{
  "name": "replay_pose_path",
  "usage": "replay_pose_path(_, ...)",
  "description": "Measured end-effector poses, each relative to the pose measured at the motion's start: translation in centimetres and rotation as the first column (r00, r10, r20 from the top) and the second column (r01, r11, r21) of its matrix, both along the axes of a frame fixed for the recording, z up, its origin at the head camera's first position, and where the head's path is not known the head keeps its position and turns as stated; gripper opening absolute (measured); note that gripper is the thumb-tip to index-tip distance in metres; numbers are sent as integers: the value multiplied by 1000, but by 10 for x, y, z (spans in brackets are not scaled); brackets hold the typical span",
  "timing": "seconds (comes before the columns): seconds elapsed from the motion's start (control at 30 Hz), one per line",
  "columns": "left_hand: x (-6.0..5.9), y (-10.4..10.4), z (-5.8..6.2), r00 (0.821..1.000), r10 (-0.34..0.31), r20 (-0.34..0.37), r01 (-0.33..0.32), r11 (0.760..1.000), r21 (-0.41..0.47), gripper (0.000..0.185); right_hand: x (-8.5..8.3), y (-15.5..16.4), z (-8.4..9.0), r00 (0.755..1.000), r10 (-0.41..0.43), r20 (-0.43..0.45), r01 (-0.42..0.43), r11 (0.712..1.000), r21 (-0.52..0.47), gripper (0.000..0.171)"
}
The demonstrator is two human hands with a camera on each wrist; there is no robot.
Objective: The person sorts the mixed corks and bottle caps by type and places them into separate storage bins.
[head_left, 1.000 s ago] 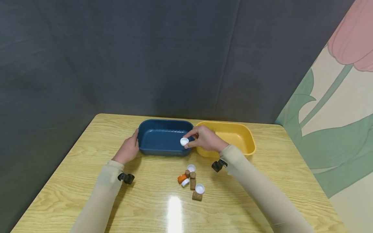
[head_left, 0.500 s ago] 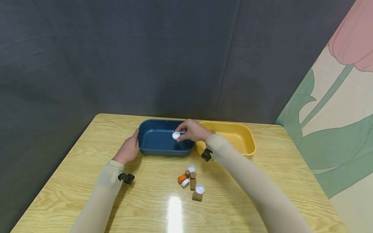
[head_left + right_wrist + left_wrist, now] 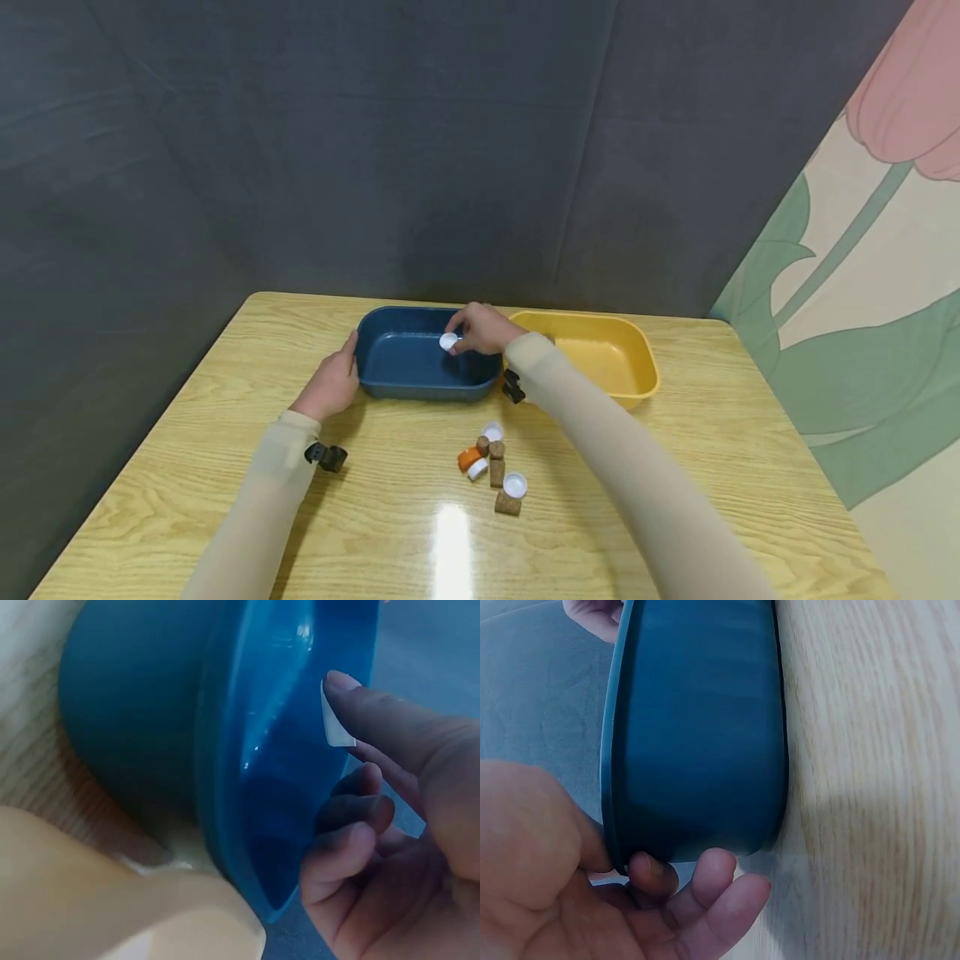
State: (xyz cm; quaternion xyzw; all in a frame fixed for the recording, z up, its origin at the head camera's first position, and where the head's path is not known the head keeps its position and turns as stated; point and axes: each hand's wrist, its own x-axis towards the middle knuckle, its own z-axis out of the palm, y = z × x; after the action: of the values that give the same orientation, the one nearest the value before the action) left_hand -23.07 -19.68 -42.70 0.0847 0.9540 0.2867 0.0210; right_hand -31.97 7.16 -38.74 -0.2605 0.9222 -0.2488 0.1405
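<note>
A blue tub [image 3: 408, 367] stands at the back of the wooden table, with a yellow tub [image 3: 611, 358] to its right. My right hand [image 3: 480, 327] hovers over the blue tub's right part and pinches a white bottle cap [image 3: 448, 341] [image 3: 336, 720] between thumb and fingers. My left hand [image 3: 332, 385] [image 3: 592, 900] holds the blue tub's [image 3: 697, 742] left end, thumb on the rim and fingers curled under its wall. The blue tub's inside [image 3: 285, 750] looks bare where it shows.
A small heap lies nearer on the table: an orange cap [image 3: 468, 458], white caps [image 3: 514, 483] and brown corks [image 3: 497, 473]. The table [image 3: 675, 467] ends close behind the tubs at a dark fabric wall.
My right hand has carried the white cap left and farther back, from the blue tub's front right corner to above its inside. The left hand has stayed on the tub.
</note>
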Motion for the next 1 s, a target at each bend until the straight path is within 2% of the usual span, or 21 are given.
replay_pose_path(0.27,0,1,1,1000,3,7,-4,1000,9,54,-4,-7,-1,1000,-23,-5,23,994,107,28)
replay_pose_path(0.63,-2,1,1,1000,-3,7,3,1000,-1,54,-6,-10,2,1000,10,0,-9,991,132,39)
replay_pose_path(0.77,-3,0,-1,1000,0,10,0,1000,-4,54,-4,-6,6,1000,13,2,-13,997,78,40)
replay_pose_path(1.0,-2,-1,-1,1000,1,2,-1,1000,6,54,12,9,17,998,47,51,-41,992,-116,38)
